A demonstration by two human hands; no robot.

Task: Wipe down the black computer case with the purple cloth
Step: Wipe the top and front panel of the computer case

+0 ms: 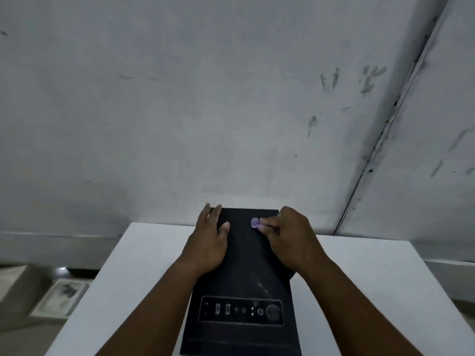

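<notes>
The black computer case (241, 276) stands on a white table, its top panel facing me, with a row of ports and a round button near its front end. My left hand (209, 240) lies flat on the far left part of the top, fingers straight and reaching the far edge. My right hand (288, 237) rests on the far right part and pinches a small bunched purple cloth (255, 223) against the panel. Most of the cloth is hidden under the fingers.
The white table (359, 291) stretches out on both sides of the case. A stained grey wall (205, 111) rises right behind the table. On the floor to the lower left lie pale boxes or trays (57, 296).
</notes>
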